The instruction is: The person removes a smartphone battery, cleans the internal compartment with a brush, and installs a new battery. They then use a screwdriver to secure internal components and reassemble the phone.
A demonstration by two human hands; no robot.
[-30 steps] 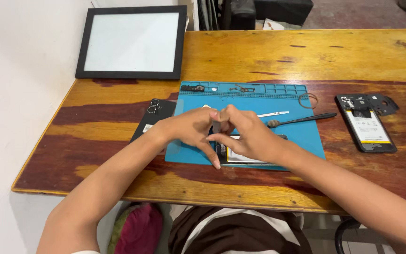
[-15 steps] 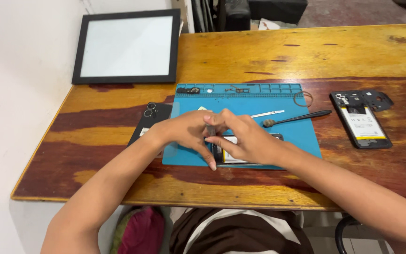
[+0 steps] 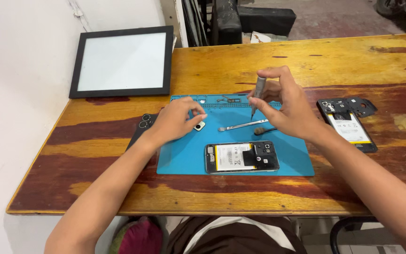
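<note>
Pinching a slim grey screwdriver [image 3: 258,94] between thumb and fingertips, the right hand [image 3: 285,106] holds it upright above the blue mat [image 3: 184,157], tip pointing down and clear of the mat. The fingers are curled narrowly around the handle. Just below the tip lie a thin metal pry tool [image 3: 243,125] and a small dark brush [image 3: 261,131], both flat on the mat.

The left hand [image 3: 177,118] reaches over the mat's left part, fingers bent and close together, fingertips at a small square camera piece [image 3: 199,125] that lies on the mat. Whether it grips the piece or only touches it, I cannot tell.

Nearer the person, between the two forearms, an opened phone [image 3: 242,157] lies flat on the mat with its back off, showing a pale battery on the left and a dark cover plate on the right. It is apart from both hands, below the screwdriver.

At the mat's left edge, partly under the left wrist, a dark phone back cover [image 3: 142,126] with round camera rings rests on the wooden surface [image 3: 306,56]. To the right of the right hand, off the mat, lies a second opened phone [image 3: 349,129] with a loose black frame piece [image 3: 360,106] at its top. At the far left corner of the surface a black-framed white panel [image 3: 123,61] lies flat.
</note>
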